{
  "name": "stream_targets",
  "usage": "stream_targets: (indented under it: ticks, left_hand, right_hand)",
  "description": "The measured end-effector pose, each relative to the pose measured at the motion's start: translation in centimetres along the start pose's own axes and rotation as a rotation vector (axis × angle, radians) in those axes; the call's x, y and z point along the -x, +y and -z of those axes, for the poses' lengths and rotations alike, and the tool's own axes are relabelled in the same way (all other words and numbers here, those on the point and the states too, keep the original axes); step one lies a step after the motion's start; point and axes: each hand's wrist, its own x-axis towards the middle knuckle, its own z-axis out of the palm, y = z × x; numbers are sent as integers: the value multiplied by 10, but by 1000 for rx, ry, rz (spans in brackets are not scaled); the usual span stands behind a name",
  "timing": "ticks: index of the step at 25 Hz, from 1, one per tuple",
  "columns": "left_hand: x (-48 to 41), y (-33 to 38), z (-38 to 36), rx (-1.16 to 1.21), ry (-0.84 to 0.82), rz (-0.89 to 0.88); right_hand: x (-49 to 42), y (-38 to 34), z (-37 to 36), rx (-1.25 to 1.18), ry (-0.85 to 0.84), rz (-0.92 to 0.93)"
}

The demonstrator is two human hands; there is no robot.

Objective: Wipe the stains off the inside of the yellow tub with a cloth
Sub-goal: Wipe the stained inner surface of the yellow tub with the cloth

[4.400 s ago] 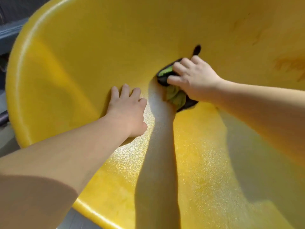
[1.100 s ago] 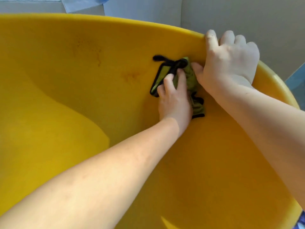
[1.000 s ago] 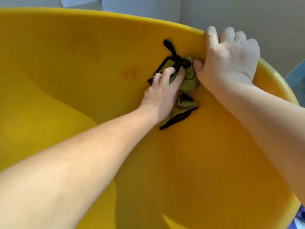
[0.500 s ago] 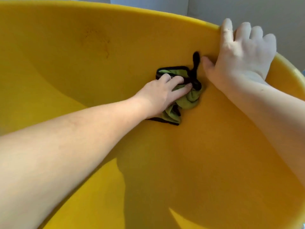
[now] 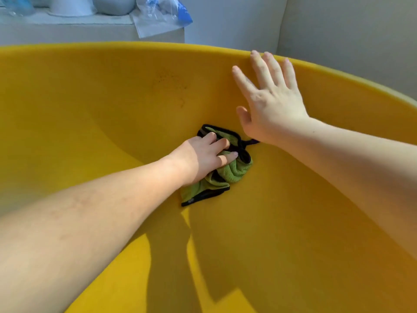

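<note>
Frame centre: the left hand [image 5: 203, 159] curls over the bunched green cloth [image 5: 235, 171], pressing it against the inner wall of the yellow tub [image 5: 90, 98]. The right hand [image 5: 273, 102] lies spread flat, fingertips [image 5: 255, 53] at the rim [image 5: 158, 45], upper right; open wall stretches left.

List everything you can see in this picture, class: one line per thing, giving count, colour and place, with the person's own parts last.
tub: one, yellow, fills most of the view
cloth: one, green with black edging, bunched on the tub's inner wall
stain: one faint brownish patch, on the inner wall below the rim, up and left of the cloth
ledge: one, pale, behind the tub at upper left
bag: one, clear with blue, hanging over the ledge's right end
pale objects: at least two, on the ledge, cut off by the top edge
wall: pale grey, behind the tub
left hand: one, holds the cloth against the tub
right hand: one, fingers spread, flat on the inner wall, fingertips at the rim
</note>
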Motion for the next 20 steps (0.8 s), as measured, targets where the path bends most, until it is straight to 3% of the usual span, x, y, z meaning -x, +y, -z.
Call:
stream_targets:
  ticks: [3, 6, 9, 11, 14, 16, 17, 20]
  left_hand:
    - [-6, -56, 10, -261, 226, 5]
    - [8, -106, 0, -151, 512, 373]
    - [37, -91, -28, 114, 449, 734]
    - [51, -69, -43, 155, 365, 638]
    - [57, -101, -36, -2, 305, 128]
    - [61, -139, -13, -121, 332, -12]
    - [61, -154, -5, -150, 357, 55]
    - [53, -141, -2, 9, 390, 569]
  right_hand:
    - [-46, -7, -3, -36, 4, -79]
    - [-60, -20, -14, -85, 98, -175]
    - [-56, -26, -21, -46, 142, -221]
    - [-57, -30, -22, -4, 107, -237]
    - [-57, -36, -25, 36, 105, -268]
    - [-55, -38, -26, 34, 113, -265]
    - [-55, -38, -25, 34, 116, -271]
    - [-54, -40, -25, 25, 127, -290]
